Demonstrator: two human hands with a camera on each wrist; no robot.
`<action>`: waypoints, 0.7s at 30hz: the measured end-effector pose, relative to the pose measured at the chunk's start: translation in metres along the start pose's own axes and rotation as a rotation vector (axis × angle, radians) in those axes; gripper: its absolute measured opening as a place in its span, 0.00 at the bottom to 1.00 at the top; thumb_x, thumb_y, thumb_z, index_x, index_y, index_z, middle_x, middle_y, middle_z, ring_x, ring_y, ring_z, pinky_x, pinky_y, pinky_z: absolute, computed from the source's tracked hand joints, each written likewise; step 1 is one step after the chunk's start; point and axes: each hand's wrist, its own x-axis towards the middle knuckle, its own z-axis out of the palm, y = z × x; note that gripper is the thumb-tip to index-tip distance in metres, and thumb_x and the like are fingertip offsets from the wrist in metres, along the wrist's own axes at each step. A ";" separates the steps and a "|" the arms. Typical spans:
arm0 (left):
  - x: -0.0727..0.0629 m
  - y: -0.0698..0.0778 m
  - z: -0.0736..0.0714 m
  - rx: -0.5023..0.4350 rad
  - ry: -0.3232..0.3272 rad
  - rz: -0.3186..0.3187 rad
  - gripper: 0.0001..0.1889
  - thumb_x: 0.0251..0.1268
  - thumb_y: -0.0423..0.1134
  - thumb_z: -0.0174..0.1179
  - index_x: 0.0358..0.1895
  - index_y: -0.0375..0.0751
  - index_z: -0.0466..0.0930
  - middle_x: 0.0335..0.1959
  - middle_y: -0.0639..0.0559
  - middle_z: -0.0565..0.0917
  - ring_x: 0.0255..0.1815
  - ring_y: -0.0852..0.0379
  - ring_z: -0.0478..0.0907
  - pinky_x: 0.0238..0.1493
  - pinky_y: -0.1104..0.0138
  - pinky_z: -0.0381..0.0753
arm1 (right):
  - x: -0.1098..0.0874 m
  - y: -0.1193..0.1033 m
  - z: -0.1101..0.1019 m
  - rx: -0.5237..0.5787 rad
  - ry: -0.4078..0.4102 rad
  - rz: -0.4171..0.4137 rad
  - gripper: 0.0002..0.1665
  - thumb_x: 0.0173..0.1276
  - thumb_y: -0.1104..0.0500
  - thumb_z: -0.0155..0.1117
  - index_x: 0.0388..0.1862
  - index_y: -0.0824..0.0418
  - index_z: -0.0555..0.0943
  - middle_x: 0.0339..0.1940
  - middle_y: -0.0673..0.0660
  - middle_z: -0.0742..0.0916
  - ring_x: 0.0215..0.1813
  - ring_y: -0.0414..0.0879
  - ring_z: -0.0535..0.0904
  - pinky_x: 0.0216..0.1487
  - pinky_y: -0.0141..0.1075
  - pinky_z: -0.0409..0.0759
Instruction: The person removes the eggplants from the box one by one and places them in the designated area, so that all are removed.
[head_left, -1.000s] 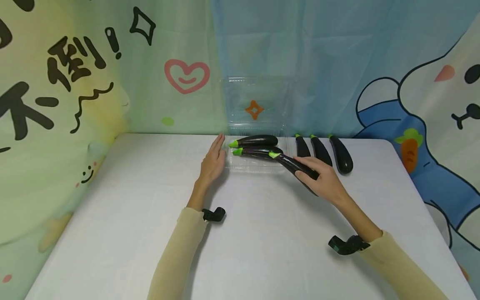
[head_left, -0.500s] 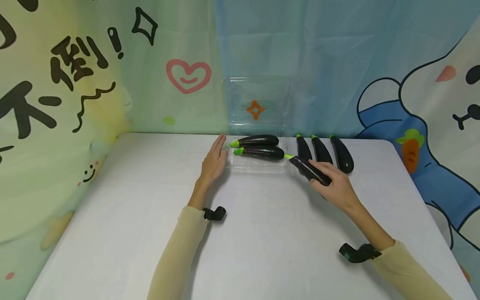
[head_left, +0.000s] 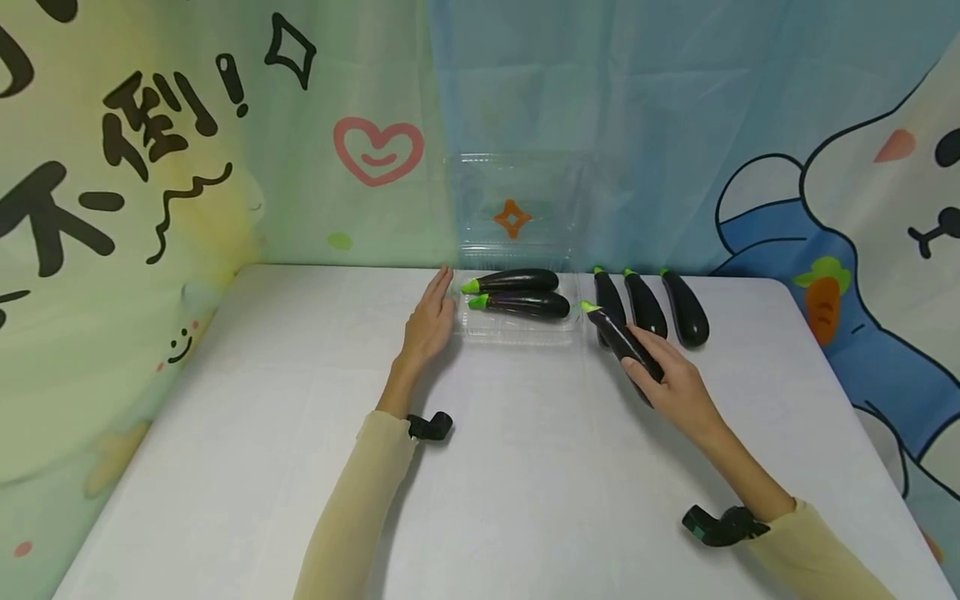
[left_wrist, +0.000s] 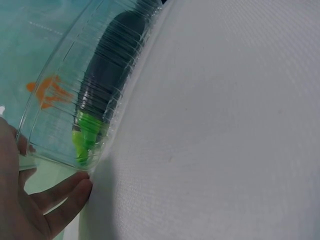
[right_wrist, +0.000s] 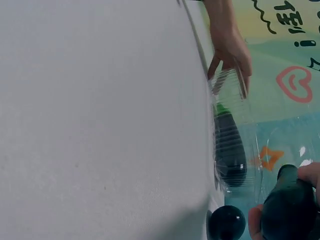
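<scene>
A clear plastic box point(head_left: 517, 335) with its lid point(head_left: 540, 183) raised stands at the table's back edge. Two eggplants, a rear one point(head_left: 521, 280) and a front one point(head_left: 528, 305), lie in it with green stems to the left. My left hand point(head_left: 429, 321) touches the box's left side with straight fingers; the left wrist view shows its fingertips point(left_wrist: 82, 185) at the box corner. Right of the box, my right hand point(head_left: 671, 375) grips another eggplant point(head_left: 622, 337) above the table, stem pointing away and left. The right wrist view shows this held eggplant point(right_wrist: 287, 210) between thumb and fingers.
Three more eggplants lie side by side right of the box: a left one point(head_left: 609, 292) partly behind the held one, a middle one point(head_left: 647, 304) and a right one point(head_left: 685, 308). A printed curtain point(head_left: 660, 125) hangs directly behind the white table point(head_left: 525, 467).
My right hand has moved right with the eggplant, from over the box's front right corner to beside it. The eggplant's stem now points more away from me. My left hand stays in place.
</scene>
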 end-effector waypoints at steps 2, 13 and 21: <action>0.000 0.001 0.000 0.002 0.003 0.000 0.29 0.72 0.43 0.34 0.76 0.49 0.56 0.79 0.57 0.55 0.78 0.51 0.55 0.71 0.43 0.62 | -0.001 -0.001 0.000 0.007 0.027 -0.016 0.32 0.71 0.58 0.59 0.72 0.61 0.67 0.68 0.67 0.74 0.61 0.62 0.75 0.48 0.10 0.62; 0.000 0.000 0.001 0.002 0.020 0.001 0.29 0.72 0.43 0.34 0.76 0.49 0.58 0.78 0.56 0.57 0.78 0.51 0.57 0.70 0.43 0.63 | -0.013 0.005 0.009 -0.004 0.100 -0.024 0.37 0.59 0.65 0.70 0.69 0.57 0.72 0.65 0.63 0.78 0.60 0.47 0.75 0.47 0.13 0.63; -0.001 0.000 0.000 0.010 0.006 0.001 0.29 0.72 0.43 0.34 0.76 0.49 0.56 0.79 0.57 0.55 0.78 0.51 0.56 0.71 0.44 0.63 | -0.030 0.006 0.013 0.010 0.072 0.031 0.41 0.58 0.68 0.67 0.72 0.60 0.67 0.66 0.68 0.75 0.59 0.61 0.74 0.47 0.12 0.60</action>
